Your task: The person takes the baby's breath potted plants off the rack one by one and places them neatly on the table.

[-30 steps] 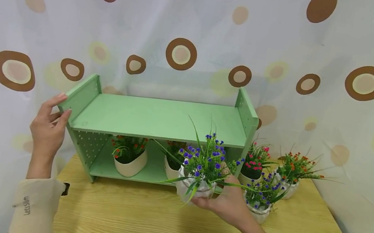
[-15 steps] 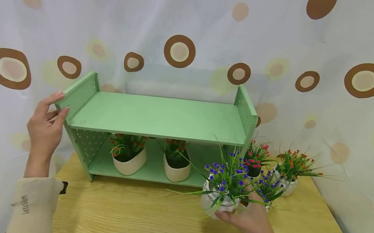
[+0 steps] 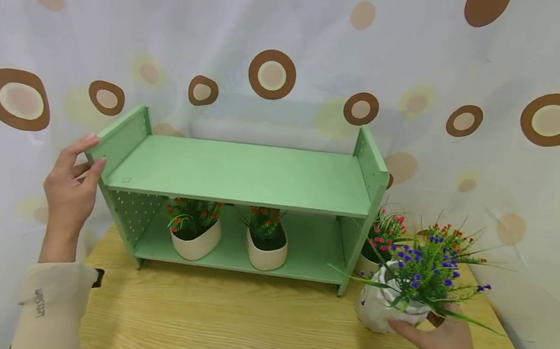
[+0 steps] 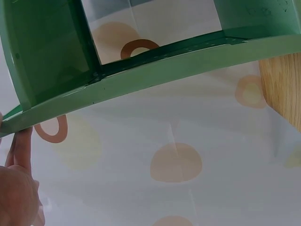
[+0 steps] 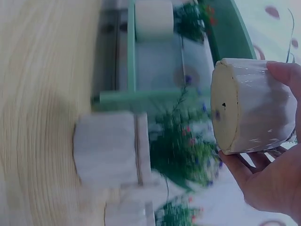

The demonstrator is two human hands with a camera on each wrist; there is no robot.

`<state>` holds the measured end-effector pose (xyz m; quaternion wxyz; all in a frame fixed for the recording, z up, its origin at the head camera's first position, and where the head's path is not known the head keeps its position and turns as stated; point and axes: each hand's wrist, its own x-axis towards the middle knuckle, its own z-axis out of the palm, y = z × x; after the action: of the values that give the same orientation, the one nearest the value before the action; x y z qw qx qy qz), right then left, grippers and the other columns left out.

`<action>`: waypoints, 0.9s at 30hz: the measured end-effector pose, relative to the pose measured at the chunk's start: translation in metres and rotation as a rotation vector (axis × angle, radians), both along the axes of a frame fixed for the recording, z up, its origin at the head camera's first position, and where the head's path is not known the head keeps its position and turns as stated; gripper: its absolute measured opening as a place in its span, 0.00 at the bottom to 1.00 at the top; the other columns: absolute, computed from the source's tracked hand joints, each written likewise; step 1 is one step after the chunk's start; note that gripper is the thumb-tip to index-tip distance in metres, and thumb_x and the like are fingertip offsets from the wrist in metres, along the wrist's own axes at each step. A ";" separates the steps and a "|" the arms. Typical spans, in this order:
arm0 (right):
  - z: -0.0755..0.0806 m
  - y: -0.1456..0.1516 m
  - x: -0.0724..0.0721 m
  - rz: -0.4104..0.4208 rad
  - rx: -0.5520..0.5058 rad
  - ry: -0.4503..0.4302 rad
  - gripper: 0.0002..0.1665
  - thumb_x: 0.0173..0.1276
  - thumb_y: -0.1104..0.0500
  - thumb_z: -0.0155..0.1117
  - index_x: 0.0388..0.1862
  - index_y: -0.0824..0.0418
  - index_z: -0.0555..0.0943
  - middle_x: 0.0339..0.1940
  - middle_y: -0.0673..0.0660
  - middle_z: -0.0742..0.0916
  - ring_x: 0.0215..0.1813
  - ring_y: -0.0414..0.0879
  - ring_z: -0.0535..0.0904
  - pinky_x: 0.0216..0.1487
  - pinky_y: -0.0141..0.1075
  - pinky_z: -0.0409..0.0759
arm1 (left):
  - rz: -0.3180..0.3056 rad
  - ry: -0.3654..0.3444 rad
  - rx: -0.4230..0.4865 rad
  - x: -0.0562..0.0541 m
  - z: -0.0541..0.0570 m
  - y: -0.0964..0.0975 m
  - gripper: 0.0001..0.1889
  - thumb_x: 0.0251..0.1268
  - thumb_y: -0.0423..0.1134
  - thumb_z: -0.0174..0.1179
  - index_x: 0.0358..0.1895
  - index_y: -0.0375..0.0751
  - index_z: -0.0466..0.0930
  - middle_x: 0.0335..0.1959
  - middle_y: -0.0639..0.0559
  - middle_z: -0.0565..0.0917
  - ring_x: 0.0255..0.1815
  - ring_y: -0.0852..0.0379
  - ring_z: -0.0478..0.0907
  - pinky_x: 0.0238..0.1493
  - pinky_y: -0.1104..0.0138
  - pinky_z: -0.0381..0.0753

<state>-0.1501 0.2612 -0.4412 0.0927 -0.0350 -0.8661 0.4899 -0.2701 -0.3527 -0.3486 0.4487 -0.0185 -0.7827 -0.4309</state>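
Note:
My left hand (image 3: 72,192) pinches the upper front edge of the green shelf's (image 3: 253,173) left side panel between thumb and fingers. In the left wrist view, its fingertips meet the green panel (image 4: 150,75). My right hand (image 3: 442,340) grips a white pot (image 5: 258,106) of artificial purple flowers (image 3: 420,271), right of the shelf. The pot's pale underside, with a small hole, shows in the right wrist view, raised above the wooden table. Below it stands another white pot (image 5: 110,150), largely hidden behind the held plant in the head view.
Two cream pots, one left (image 3: 196,240) and one nearer the middle (image 3: 268,250), stand on the lower shelf with red flowers. A pink-flowered plant (image 3: 386,229) and an orange-flowered one (image 3: 453,233) stand right of the shelf on the wooden table (image 3: 234,336). A spotted curtain hangs behind.
My right hand has carried the purple-flowered pot rightward from the shelf's front to the plants on the right. Both cream pots now show unblocked. The left hand stays on the side panel.

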 end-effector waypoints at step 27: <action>-0.033 0.084 -0.020 -0.318 -0.376 0.065 0.46 0.56 0.68 0.81 0.63 0.35 0.68 0.45 0.34 0.78 0.39 0.26 0.76 0.32 0.20 0.81 | 0.007 0.002 -0.023 0.000 0.000 0.001 0.21 0.73 0.33 0.64 0.66 0.51 0.82 0.71 0.61 0.78 0.44 0.87 0.75 0.44 0.88 0.76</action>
<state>-0.1704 0.3451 -0.4746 0.1884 -0.1717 -0.7400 0.6225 -0.2697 -0.3519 -0.3491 0.4507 -0.0215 -0.7871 -0.4205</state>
